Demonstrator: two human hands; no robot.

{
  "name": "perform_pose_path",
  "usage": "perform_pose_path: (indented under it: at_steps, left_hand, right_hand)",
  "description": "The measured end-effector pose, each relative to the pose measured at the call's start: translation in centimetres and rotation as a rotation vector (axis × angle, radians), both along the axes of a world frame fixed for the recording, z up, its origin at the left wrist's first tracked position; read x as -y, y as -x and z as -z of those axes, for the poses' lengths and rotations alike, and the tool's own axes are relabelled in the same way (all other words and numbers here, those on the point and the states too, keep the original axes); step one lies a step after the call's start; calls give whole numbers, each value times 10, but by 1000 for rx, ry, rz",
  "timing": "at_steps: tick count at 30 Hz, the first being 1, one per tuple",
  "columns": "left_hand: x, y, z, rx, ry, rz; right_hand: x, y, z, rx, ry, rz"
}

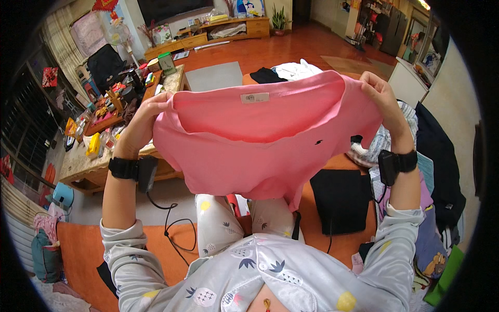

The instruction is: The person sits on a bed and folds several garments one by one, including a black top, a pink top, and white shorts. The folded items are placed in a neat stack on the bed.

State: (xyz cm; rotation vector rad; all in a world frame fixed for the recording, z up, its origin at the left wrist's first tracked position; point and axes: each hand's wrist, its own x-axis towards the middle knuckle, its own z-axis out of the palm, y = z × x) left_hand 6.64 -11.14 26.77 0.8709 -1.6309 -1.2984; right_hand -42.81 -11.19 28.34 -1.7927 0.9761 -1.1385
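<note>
A pink T-shirt (249, 163) hangs stretched between my raised hands, its wide neckline facing up and a light label inside the collar. My left hand (154, 111) is closed on the fabric at the left side of the neckline. At the right side, my right hand (378, 91) grips the shirt near the shoulder. The shirt's lower part droops in folds above my knees. On the orange seat to the right lies a folded black garment (341, 201). Behind the shirt sit a white garment (298, 71) and a black one (267, 76).
A cluttered table (74, 165) with jars and boxes stands to the left. Heaped clothes (436, 156) lie along the right side, with a green item (446, 275) near them. Black cables (167, 234) hang from the devices strapped on my wrists. A wooden TV cabinet (257, 28) stands at the far wall.
</note>
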Motion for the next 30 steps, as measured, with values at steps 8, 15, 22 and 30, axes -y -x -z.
perform_pose_path:
  at_steps: [8, 15, 22, 30]
  left_hand:
    - [-11, 13, 13, 59, -50, -37]
    - [-9, 24, 26, 334, 129, -183]
    - [-69, 23, -5, 231, 293, -167]
    - [3, 44, 81, 582, -70, -251]
  right_hand:
    - [-10, -20, 16, -14, -12, 21]
    - [-16, -23, 29, -358, -124, 4]
    - [-82, -28, -6, -237, 7, -62]
    - [2, -48, 95, -500, 42, 266]
